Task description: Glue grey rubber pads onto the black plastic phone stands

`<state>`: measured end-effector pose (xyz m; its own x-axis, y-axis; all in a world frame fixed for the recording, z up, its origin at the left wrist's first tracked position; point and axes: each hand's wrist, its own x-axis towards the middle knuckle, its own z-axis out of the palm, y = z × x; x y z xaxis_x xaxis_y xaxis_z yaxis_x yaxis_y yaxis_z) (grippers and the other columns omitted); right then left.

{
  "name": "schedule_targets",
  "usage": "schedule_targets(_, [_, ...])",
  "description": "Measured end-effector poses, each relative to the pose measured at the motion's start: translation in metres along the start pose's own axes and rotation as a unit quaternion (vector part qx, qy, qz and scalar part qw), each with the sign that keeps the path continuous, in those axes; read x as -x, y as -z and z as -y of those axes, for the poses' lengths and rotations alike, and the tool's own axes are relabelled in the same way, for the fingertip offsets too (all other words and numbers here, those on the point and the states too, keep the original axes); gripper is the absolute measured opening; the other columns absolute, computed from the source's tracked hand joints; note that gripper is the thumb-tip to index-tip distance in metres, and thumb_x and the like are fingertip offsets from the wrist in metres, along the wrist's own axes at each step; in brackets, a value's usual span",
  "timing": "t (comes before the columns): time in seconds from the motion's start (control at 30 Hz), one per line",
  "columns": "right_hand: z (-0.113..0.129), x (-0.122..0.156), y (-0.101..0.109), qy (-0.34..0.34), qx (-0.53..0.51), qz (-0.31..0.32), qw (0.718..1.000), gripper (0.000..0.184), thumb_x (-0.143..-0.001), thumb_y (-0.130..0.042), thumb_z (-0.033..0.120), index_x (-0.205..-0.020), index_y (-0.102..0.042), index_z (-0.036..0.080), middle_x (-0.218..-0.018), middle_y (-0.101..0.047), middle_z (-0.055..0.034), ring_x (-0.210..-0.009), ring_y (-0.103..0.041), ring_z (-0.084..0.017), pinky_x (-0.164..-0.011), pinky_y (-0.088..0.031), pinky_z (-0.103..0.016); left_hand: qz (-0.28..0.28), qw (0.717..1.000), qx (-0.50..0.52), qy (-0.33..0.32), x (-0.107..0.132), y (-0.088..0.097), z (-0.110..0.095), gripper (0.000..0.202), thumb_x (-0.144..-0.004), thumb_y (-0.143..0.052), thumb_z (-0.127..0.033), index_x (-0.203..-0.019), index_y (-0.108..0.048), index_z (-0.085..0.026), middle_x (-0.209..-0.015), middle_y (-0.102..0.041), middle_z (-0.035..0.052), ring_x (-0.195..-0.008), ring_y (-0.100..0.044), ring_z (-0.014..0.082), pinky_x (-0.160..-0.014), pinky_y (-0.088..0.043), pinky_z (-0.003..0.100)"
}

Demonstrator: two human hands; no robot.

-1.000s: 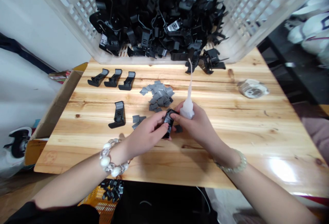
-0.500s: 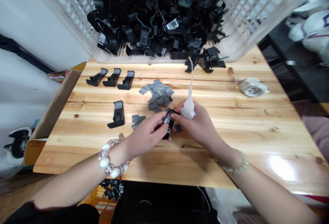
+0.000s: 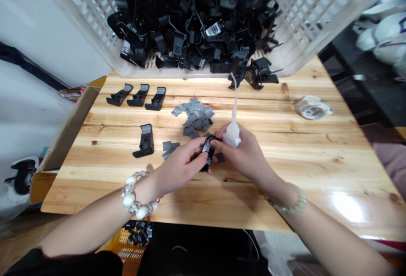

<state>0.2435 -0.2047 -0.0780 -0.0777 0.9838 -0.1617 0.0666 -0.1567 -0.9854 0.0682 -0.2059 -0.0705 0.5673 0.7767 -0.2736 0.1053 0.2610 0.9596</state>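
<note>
Okay, I read left hand (image 3: 179, 168) pinching black plastic stand (image 3: 208, 153), long axis pointing away from me. Right hand (image 3: 245, 153) wraps white squeeze bottle (image 3: 232, 135), also touching stand. Stand sits between hands over table (image 3: 285, 174), closer to left.

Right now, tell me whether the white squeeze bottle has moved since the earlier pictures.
Yes, slightly: the white squeeze bottle in the right hand leans a little further left at its nozzle tip, judged against the pile of gray pieces.
</note>
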Motion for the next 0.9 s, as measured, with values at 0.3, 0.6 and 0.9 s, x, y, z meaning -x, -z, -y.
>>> schedule_targets(0.3, [-0.002, 0.001, 0.0, 0.01, 0.042, -0.02, 0.999, 0.02, -0.075, -0.07, 0.024, -0.08, -0.051, 0.021, -0.07, -0.058, 0.0032, -0.059, -0.055, -0.011, -0.055, -0.044, -0.026, -0.001, 1.0, 0.002, 0.004, 0.001, 0.001, 0.001, 0.033, -0.095, -0.049, -0.023, -0.125, -0.055, -0.014, -0.098, -0.07, 0.0064, -0.073, -0.064, 0.011, -0.075, -0.057, 0.026])
schedule_targets(0.6, [0.006, 0.001, 0.009, 0.003, -0.019, 0.008, 1.0, 0.03, -0.072, -0.078, 0.036, -0.08, -0.053, 0.019, -0.072, -0.058, 0.0029, -0.058, -0.051, -0.009, -0.054, -0.043, -0.024, 0.017, 0.997, 0.071, 0.027, -0.001, 0.011, -0.004, 0.032, -0.093, -0.054, -0.026, -0.123, -0.054, -0.014, -0.094, -0.072, 0.0073, -0.064, -0.07, 0.0131, -0.066, -0.058, 0.027])
schedule_targets(0.9, [0.007, 0.003, 0.004, -0.039, -0.057, 0.028, 0.997, 0.032, -0.079, -0.072, 0.047, -0.083, -0.055, 0.02, -0.061, -0.058, 0.0031, -0.053, -0.055, -0.011, -0.05, -0.042, -0.024, -0.007, 0.997, 0.079, 0.027, 0.001, 0.006, -0.005, 0.039, -0.091, -0.057, -0.025, -0.127, -0.046, -0.015, -0.089, -0.071, 0.0055, -0.062, -0.07, 0.014, -0.066, -0.059, 0.029])
